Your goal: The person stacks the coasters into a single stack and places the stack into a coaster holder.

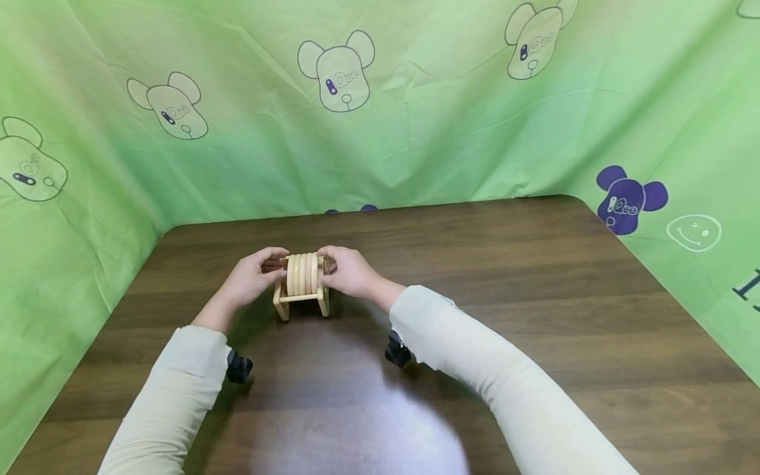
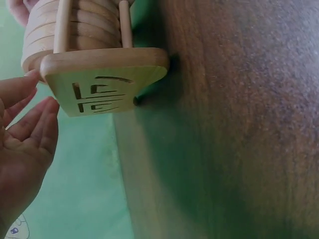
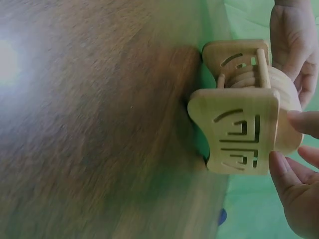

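A wooden coaster holder with cut-out side plates stands on the table, a row of several round wooden coasters upright in it. My left hand is at the left end of the row; in the left wrist view a fingertip touches or nearly touches the end coaster, and the other fingers are beside the side plate. My right hand is at the right end. In the right wrist view one fingertip lies against the end coaster and another is at the plate's edge.
The brown wooden table extends widely to the right and in front of the holder. A green printed cloth hangs behind and at both sides. A small black device is on the left wrist, another black device on the right.
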Motion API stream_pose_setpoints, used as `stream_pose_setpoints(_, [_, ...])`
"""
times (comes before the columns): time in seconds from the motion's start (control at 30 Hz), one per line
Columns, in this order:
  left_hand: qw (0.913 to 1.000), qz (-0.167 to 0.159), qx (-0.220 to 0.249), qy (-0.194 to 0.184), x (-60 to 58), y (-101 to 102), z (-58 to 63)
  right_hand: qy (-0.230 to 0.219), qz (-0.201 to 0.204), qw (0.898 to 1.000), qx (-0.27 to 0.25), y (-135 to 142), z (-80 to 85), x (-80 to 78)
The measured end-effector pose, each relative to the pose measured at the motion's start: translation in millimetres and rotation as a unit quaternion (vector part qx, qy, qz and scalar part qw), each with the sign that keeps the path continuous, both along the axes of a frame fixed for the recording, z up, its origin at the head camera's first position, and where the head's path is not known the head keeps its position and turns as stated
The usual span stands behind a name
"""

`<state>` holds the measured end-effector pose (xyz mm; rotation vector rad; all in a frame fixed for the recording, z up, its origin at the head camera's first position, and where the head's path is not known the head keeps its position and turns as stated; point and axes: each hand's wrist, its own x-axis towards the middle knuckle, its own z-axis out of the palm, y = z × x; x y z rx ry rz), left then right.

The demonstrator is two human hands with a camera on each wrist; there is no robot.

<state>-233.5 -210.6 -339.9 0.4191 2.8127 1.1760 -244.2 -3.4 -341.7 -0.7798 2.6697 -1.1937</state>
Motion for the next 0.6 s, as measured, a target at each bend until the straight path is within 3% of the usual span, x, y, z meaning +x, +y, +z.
stream_pose_setpoints(0.23, [0.9987, 0.011, -0.042, 0.025, -1.4, 1.8, 5.6, 0.001, -0.021, 1.0, 0.009, 23.4, -6.0, -3.9])
stream_pose_setpoints(0.47, [0.9941, -0.028, -0.08, 0.068, -5.4, 26.7, 15.0, 0.019, -0.046, 0.996, 0.073, 57.7, -5.7, -2.1])
stream_pose_setpoints(0.6, [0.989, -0.051, -0.113, 0.081, -8.4, 48.6, 17.6, 0.064, -0.056, 0.988, 0.129, 79.5, -6.8, 2.1])
